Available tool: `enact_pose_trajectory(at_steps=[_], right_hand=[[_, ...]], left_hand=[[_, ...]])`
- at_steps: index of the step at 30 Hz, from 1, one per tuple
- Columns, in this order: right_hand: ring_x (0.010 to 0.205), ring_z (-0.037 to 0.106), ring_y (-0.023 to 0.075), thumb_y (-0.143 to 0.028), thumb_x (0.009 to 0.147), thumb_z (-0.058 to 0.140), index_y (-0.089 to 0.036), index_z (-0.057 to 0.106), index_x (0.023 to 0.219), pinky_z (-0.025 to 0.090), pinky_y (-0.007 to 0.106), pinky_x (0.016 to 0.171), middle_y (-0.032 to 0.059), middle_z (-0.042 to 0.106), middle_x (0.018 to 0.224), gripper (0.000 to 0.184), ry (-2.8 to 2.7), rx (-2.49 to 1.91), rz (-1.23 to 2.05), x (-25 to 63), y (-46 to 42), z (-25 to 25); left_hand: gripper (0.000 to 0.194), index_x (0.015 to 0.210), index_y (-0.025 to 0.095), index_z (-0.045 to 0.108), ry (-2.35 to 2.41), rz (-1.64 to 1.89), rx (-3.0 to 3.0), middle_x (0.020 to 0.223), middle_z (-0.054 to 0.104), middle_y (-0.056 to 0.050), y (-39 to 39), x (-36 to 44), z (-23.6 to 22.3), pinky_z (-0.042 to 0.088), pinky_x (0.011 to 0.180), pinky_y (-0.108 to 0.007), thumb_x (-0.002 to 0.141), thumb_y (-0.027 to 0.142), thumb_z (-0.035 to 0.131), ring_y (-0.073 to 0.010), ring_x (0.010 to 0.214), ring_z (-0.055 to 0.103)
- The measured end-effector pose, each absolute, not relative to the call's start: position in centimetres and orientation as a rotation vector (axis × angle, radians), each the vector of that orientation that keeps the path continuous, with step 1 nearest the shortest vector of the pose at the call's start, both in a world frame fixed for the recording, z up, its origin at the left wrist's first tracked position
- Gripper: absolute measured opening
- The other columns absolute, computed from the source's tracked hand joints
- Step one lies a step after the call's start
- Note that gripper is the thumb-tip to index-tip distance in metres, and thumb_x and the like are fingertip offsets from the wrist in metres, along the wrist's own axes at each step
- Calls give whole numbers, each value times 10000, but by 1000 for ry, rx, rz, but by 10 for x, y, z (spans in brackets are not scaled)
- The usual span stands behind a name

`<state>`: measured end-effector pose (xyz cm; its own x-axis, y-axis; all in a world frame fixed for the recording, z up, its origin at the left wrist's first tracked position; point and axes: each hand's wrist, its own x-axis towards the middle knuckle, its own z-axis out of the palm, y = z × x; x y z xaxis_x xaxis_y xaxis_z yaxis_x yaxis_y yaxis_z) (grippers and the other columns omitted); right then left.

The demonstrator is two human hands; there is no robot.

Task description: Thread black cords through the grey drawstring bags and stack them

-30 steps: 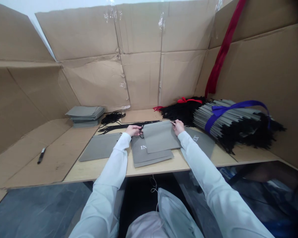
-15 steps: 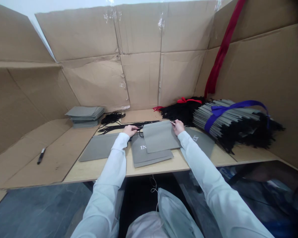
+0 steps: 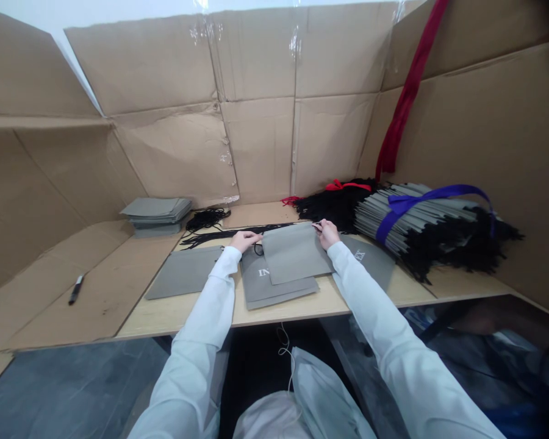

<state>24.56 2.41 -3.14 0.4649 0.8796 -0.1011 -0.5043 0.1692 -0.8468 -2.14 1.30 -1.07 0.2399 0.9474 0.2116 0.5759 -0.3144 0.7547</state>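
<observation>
The person's left hand [image 3: 245, 241] and right hand [image 3: 328, 234] both reach forward over a pale wooden tabletop [image 3: 174, 316], with white sleeves running back from each wrist. Between the hands lies a plain grey paper bag [image 3: 295, 252], flat and slightly tilted on the table. The right hand is closed in a pinch at the bag's top right corner, where a small dark tip shows between the fingers. The left hand rests half-curled just beside the bag's top left corner, and whether it grips anything cannot be told. A loop of black cord [image 3: 258, 250] sits just below the left hand, and long black cords [image 3: 229, 234] run behind it. Under the plain bag, nearer the person, lies a grey bag with white lettering [image 3: 256, 286]. Left of the left hand lies another grey bag [image 3: 183, 273], and beyond it stands a stack of flat grey bags [image 3: 155, 216]. Right of the right hand, a bundle of grey bags [image 3: 421, 219] is tied with blue ribbon [image 3: 432, 200].
</observation>
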Motion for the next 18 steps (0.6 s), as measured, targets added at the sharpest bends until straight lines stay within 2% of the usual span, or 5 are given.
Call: enact_pose_trajectory(at_steps=[4, 11, 18], right_hand=[[456, 538, 44, -199, 811, 353, -185, 380, 636, 425, 133, 434, -53, 537, 499, 177, -476, -957, 1057, 246, 22, -30], [460, 540, 55, -236, 782, 411, -178, 402, 632, 419, 147, 429, -3, 627, 599, 161, -557, -847, 1098, 250, 17, -27], [466, 533, 50, -296, 685, 533, -177, 471, 684, 386, 126, 409, -15, 620, 560, 134, -569, -751, 874, 251, 15, -19]], left_hand=[[487, 781, 98, 651, 1467, 1017, 1833, 790, 633, -92, 8, -10, -15, 398, 709, -267, 392, 388, 694, -184, 742, 551], [473, 729, 85, 650, 1383, 1094, 1676, 699, 616, -69, 5, -4, -10, 391, 681, -279, 371, 389, 704, -174, 695, 540], [341, 586, 115, 624, 1359, 992, 1732, 607, 586, -37, 5, -7, -4, 376, 658, -263, 364, 358, 713, -160, 666, 525]])
